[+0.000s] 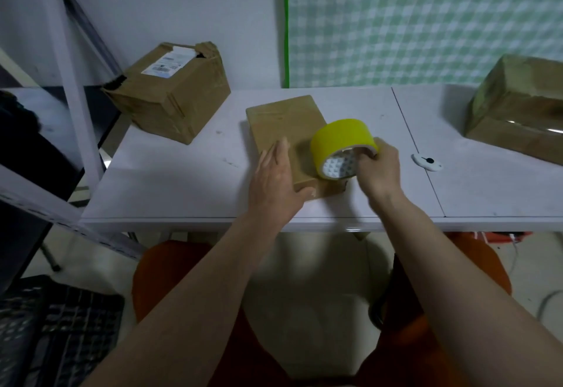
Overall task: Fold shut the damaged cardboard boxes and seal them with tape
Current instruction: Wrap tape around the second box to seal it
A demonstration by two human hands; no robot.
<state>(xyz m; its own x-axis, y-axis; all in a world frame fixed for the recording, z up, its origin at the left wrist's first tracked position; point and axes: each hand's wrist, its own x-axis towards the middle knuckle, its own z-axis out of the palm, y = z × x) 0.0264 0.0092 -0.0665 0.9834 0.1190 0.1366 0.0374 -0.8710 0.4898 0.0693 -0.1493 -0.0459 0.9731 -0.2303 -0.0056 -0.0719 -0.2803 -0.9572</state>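
Flat cardboard box point(285, 126) is lying closed near the middle of the white tabletop point(170, 179), its near end reaching toward the front edge. Left hand point(275, 179) is resting on the box's near-left corner, fingers straight and laid flat along the top, thumb wrapping the near edge; pressing rather than gripping.

Right hand point(379, 168) is curling round the roll of yellow tape point(342, 146), fingers hooking through the core, thumb side on the outer rim. Roll is sitting tilted over the box's near-right corner; cannot tell whether any tape is already stuck down.

Crumpled cardboard box point(170, 97) with a white shipping label point(169, 63) is standing at the far-left corner of the tabletop, top flap torn and gaping. Third box point(518, 106) is sitting at the far-right edge, glossy tape across its front face, partly cut off by the frame.

Small white cutter point(426, 161) with a black dot is lying to the right of the right hand, well apart from the boxes, beside the seam in the tabletop.
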